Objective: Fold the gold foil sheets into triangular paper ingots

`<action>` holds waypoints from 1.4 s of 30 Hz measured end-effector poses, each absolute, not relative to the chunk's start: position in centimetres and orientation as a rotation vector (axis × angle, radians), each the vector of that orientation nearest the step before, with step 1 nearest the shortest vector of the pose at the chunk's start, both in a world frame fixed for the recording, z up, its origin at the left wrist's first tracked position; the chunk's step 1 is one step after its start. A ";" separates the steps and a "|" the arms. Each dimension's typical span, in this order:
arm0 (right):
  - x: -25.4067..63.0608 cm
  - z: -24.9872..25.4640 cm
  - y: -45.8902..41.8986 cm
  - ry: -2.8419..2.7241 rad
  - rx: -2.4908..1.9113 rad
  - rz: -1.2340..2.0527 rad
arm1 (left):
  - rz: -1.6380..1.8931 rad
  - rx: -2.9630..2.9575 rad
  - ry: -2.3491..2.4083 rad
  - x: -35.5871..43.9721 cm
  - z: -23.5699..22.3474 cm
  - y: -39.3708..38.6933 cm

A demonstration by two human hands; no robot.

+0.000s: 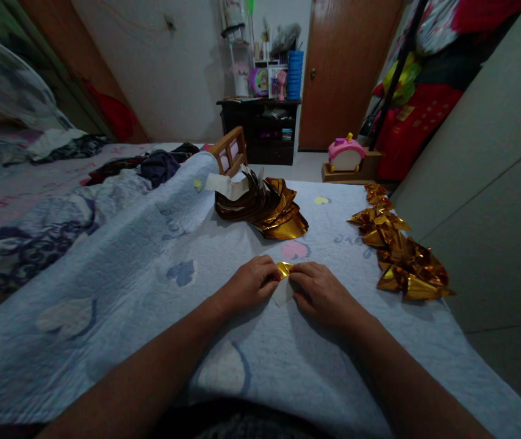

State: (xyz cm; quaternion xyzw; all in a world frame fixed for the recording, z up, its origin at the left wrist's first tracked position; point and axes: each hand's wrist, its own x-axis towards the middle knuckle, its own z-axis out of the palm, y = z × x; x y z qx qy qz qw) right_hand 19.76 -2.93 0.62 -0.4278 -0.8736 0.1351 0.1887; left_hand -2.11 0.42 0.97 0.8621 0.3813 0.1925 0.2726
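Between my hands, on the light blue quilt (224, 268), lies a small sheet of gold foil paper (284, 294), its pale side showing and its far edge folded over to gold. My left hand (255, 279) is closed on the sheet's left side, thumb and fingers pinched together. On the right side, my right hand (319, 289) presses its closed fingers onto the fold. Beyond them stands a thick, curved stack of gold foil sheets (283, 222). Folded gold foil pieces (407, 259) lie piled in a row to the right.
A pale cabinet side (493, 213) borders the quilt on the right. Rumpled bedding and clothes (160, 167) lie to the left. At the back are a wooden chair (230, 152), a dark cabinet (260, 131) and a pink toy case (346, 153).
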 end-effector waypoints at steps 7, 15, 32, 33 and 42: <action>19.4 1.2 -3.4 -2.465 -1.232 0.391 | 0.335 2.362 0.889 -3.4 1.9 0.7; 18.2 1.0 -3.8 -2.471 -1.365 0.314 | 0.387 2.353 0.881 -3.3 1.4 1.0; 17.9 0.5 -3.3 -2.440 -1.386 0.215 | 0.369 2.304 0.841 -3.6 1.8 1.1; 17.9 0.4 -3.2 -2.434 -1.383 0.212 | 0.371 2.304 0.838 -3.6 1.8 1.1; 18.2 0.6 -2.9 -2.411 -1.373 0.294 | 0.401 2.330 0.827 -3.6 1.9 1.1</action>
